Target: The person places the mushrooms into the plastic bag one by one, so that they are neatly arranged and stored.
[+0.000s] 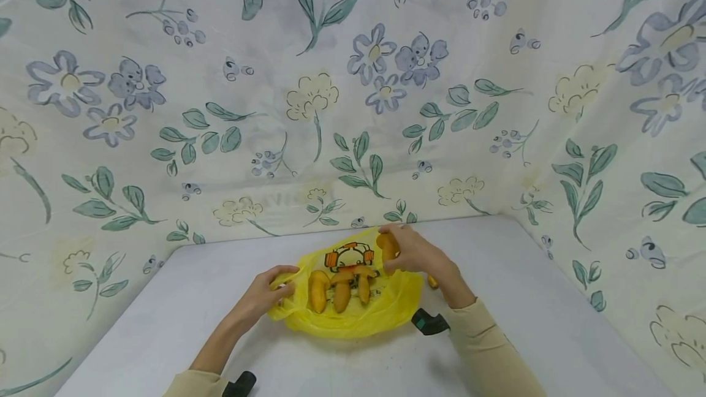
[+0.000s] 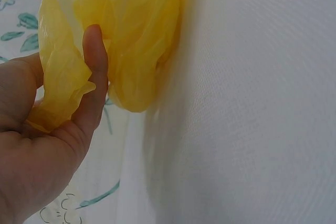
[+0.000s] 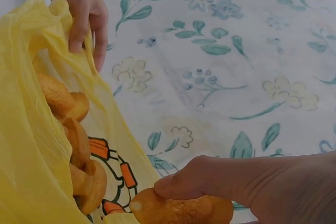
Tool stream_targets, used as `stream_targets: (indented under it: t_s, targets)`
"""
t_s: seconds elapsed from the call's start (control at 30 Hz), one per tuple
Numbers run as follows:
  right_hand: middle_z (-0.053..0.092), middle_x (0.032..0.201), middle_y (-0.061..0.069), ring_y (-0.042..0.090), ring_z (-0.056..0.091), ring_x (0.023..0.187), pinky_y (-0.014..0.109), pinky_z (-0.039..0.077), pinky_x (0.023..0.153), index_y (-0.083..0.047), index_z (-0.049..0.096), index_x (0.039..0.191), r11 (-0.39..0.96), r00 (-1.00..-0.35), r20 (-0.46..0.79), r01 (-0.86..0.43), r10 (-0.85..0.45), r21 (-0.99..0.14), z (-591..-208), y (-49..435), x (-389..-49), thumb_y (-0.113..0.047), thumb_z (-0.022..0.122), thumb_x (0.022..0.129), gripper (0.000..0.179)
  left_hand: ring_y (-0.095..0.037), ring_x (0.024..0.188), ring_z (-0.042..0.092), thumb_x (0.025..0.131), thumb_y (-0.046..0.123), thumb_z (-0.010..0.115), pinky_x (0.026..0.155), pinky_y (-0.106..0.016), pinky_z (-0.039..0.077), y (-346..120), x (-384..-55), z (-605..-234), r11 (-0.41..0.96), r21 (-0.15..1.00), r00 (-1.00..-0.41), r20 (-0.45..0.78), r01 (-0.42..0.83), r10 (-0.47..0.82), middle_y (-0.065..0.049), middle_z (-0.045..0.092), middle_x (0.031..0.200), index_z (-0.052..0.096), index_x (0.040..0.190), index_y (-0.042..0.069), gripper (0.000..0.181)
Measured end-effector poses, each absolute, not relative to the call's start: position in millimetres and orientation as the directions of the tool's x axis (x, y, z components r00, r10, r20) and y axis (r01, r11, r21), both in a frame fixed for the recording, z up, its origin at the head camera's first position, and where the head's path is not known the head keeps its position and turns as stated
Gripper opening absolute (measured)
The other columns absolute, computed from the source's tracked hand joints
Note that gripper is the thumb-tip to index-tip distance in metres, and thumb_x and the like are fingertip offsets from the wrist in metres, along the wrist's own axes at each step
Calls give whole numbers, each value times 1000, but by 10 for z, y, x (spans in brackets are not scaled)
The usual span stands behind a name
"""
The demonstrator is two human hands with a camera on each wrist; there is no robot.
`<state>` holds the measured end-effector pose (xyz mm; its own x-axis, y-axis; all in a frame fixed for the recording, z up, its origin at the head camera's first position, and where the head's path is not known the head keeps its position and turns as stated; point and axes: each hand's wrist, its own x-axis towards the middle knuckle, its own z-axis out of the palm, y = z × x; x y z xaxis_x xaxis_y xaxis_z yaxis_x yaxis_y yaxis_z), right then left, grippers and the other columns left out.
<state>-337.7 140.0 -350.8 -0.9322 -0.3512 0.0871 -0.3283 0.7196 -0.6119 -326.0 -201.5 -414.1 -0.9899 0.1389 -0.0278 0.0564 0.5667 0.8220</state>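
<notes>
A yellow plastic bag [image 1: 353, 323] with a cartoon print lies spread on the table, its mouth toward the person. Three orange-brown mushrooms [image 1: 342, 300] rest side by side in it. At the bag's left edge, my left hand [image 1: 265, 294] holds the crumpled plastic [image 2: 63, 85] between thumb and fingers. My right hand [image 1: 416, 255] grips another mushroom [image 3: 181, 209] over the bag's right side, thumb lying along its top. In the right wrist view, the three bagged mushrooms [image 3: 89, 182] show through the bag's mouth, partly hidden by its near side.
One more orange-brown piece [image 1: 432, 282] lies on the white table [image 1: 496, 323], right of the bag and partly behind the right wrist. A floral cloth [image 1: 353, 139] hangs behind and beside the table. Black wrist devices [image 1: 430, 322] sit by both forearms.
</notes>
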Motion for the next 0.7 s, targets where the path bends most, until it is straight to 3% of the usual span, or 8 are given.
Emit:
stream_targets:
  t_s: [0.53,0.7]
  targets:
    - [46,127,22,21,59,81,27,56,64,-16,44,142,706,-936,44,-294,-350,-644,-3593,1288,-3377,-11,79,78,72,-23,104,52,94,15,61,80,-28,50,-2002,-3237,-4134,564,824,-991,-25,55,134,-18,50,141,54,136,8,42]
    - [45,131,23,23,57,89,31,56,68,-14,44,142,718,-929,37,-309,-367,-624,-3632,1264,-3396,-12,79,79,72,-24,106,51,94,15,61,80,-25,50,-1999,-3241,-4138,573,818,-991,-28,52,130,-18,49,143,55,135,9,42]
